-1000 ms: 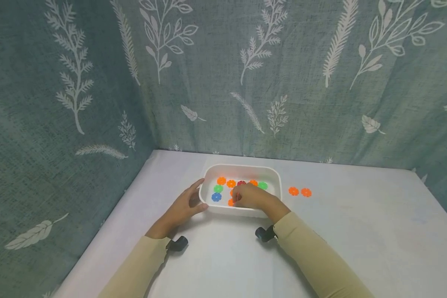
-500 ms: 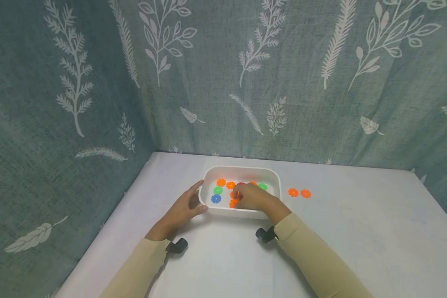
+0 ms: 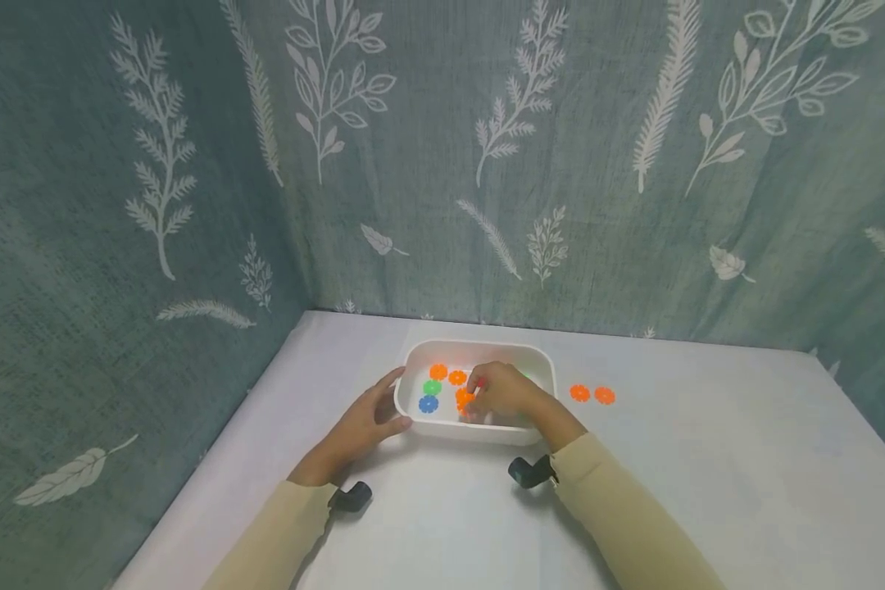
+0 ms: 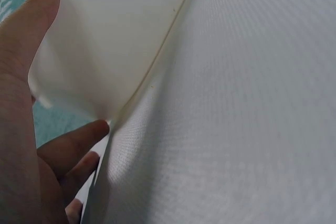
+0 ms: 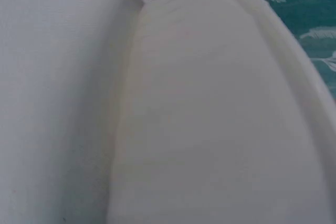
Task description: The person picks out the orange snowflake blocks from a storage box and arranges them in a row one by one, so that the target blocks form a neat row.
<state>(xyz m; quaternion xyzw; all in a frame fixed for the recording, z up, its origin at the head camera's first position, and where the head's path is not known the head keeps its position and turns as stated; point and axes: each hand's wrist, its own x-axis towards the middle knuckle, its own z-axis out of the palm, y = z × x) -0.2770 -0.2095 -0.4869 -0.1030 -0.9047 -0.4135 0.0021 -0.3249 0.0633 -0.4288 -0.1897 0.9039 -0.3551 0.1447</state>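
Note:
My left hand [image 3: 363,419] grips the left end of a white tray [image 3: 479,432], thumb at the front corner, fingers farther back. The left wrist view shows thumb and fingers around the tray's end. My right hand [image 3: 510,392] is inside the tray, fingertips and thumb apart beside two orange notched discs [image 3: 464,397]. A bit of red disc [image 3: 483,383] shows in the gap under its fingers; the rest is hidden. Left of it lie an orange disc [image 3: 438,372], another orange disc [image 3: 457,378], a green disc [image 3: 432,388] and a blue disc [image 3: 428,404].
Two orange discs [image 3: 592,394] lie on the white table [image 3: 678,459], right of the tray. A leaf-patterned curtain [image 3: 428,164] hangs behind and on the left. The right wrist view shows mostly the tray's outer wall [image 5: 210,103].
My right hand has moved slightly back and right, with finger and thumb spreading apart beside the orange discs. The left hand stays on the tray. The head view has shifted a little.

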